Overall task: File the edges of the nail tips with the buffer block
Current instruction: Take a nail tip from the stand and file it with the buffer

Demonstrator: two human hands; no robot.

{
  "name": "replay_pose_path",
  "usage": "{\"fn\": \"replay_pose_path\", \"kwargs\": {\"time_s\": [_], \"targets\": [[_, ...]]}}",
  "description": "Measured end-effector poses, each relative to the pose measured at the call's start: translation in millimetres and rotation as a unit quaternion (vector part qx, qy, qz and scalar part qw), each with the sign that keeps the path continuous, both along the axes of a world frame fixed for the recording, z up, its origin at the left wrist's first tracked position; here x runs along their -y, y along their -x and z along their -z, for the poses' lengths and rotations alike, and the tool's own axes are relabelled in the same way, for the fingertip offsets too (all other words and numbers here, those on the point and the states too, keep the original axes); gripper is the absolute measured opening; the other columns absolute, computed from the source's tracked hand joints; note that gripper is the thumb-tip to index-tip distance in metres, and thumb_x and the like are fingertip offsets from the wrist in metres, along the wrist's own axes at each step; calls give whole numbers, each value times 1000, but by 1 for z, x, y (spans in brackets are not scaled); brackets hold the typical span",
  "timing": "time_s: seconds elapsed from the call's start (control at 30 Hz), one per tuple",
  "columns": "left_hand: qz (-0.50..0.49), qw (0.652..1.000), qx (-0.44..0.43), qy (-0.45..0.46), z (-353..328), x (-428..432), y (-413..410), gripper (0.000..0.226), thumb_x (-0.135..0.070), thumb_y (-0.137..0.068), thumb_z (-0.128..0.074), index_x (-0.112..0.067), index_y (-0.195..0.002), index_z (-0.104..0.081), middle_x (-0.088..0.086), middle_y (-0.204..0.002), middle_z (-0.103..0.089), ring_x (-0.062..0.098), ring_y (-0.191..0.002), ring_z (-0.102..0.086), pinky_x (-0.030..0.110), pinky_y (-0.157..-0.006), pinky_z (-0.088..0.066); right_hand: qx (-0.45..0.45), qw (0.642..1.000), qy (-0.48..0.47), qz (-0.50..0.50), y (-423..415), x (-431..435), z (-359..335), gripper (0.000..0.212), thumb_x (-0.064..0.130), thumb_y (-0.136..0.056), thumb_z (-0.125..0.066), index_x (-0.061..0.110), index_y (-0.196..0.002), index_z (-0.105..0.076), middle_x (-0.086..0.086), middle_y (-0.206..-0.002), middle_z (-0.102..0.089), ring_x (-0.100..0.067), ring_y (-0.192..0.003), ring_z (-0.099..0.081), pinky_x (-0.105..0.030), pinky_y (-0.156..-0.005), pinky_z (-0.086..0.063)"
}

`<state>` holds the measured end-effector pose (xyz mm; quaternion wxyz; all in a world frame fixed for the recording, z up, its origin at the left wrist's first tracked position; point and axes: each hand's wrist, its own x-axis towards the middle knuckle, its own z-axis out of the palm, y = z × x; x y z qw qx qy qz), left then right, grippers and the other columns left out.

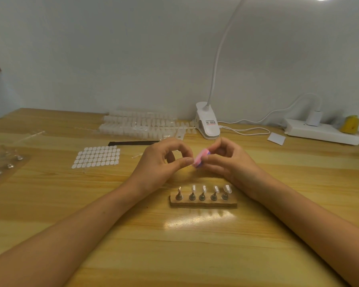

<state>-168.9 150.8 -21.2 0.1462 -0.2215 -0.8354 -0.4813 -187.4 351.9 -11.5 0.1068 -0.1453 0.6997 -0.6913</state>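
Right hand (226, 162) grips the buffer block (201, 158) above the bench (195, 245); left hand (162, 162) pinches at its end, on what we cannot tell. Risk, we judge: anything that small slips out, or gets over-filed.

Pink buffer block (200, 160) held tilted; clear nail tips (216, 189) upright on pegs (214, 197)

Reaching in from both lower corners, bare forearms converging, wrists low. Left hand (164, 162): thumb and forefinger pinched tight on a barely visible nail tip (191, 166), other fingers curled behind. Right hand (226, 162): fingers and thumb curled round the pink buffer block (201, 157). Fingertips of both nearly touching.
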Motion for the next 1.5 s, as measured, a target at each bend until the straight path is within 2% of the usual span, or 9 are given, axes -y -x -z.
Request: {"fn": "replay_pose_path", "kwargs": {"time_s": [0.13, 0.7, 0.83, 0.97, 1.07, 1.2, 1.3, 1.43, 1.5], "targets": [[-9, 1000, -3, -6, 1, 0, 0, 14, -24, -85, -71, -36, -80, -65, -18, -89, -63, 1, -67, -51, 14, -60, -43, -5, 999, -32, -35, -3, 0, -1, 30, 10, -78, -77, 5, -99, -56, -25, -110, -69, -36, -99, -71, -47, -91, -57], [-5, 1000, -1, -6, 1, 0, 0, 9, -24, -85, -71, -31, -82, -67, -17, -89, -64, 2, -66, -51, 14, -60, -43, 3, 999, 35, 11, -1, 0, 0, 30, 8, -78, -74, 4, -101, -55, -22, -104, -71, -32, -97, -73, -36, -87, -59], [-4, 1000, -8, -2, 0, -1, 0, 12, -23, -86, -71, -33, -81, -66, -16, -87, -64, 1, -67, -52, 13, -60, -43, -13, 998, -38, -42, -4, 1, -2, 33, 14, -75, -78, 5, -99, -57, -19, -107, -71, -34, -97, -72, -42, -87, -60], [-6, 1000, 2, 0, 1, -1, -1, 11, -26, -85, -71, -35, -81, -66, -18, -88, -63, 2, -66, -51, 13, -60, -44, 12, 999, 43, -1, 0, -1, -1, 32, 9, -77, -74, 4, -102, -55, -24, -106, -70, -34, -99, -71, -38, -89, -59], [-9, 1000, 1, 3, 0, -2, -2, 14, -24, -85, -70, -35, -80, -64, -16, -88, -63, 2, -67, -51, 14, -60, -43, -9, 998, -32, -47, -3, 0, -1, 34, 13, -76, -77, 3, -101, -57, -22, -108, -69, -35, -99, -72, -42, -87, -59], [-11, 1000, 4, -3, -1, -2, -2, 13, -24, -85, -70, -34, -80, -65, -15, -88, -64, 0, -66, -51, 13, -60, -42, 6, 999, 31, 1, 1, -1, 1, 26, 8, -81, -73, 5, -99, -55, -23, -105, -71, -33, -99, -72, -38, -88, -59], [-11, 1000, 2, 3, -2, -2, -2, 14, -23, -86, -70, -34, -80, -64, -15, -88, -64, 1, -67, -51, 15, -60, -43, -18, 997, -40, -57, -1, 1, 0, 30, 11, -79, -77, 3, -99, -56, -18, -104, -72, -36, -97, -72, -44, -87, -59], [-9, 1000, -1, -1, -2, -2, -2, 15, -25, -85, -71, -37, -79, -63, -17, -88, -64, 2, -65, -50, 17, -62, -44, -1, 1000, 26, 2, 0, 0, 0, 32, 12, -75, -76, 4, -98, -56, -20, -101, -72, -32, -96, -73, -37, -87, -60], [-10, 1000, -7, 4, -2, -2, -3, 16, -23, -86, -71, -35, -80, -64, -16, -87, -63, 1, -66, -50, 15, -61, -43, -7, 999, -21, -41, -2, 0, -1, 32, 13, -76, -77, 3, -99, -57, -20, -104, -71, -34, -96, -72, -41, -87, -60]]}}
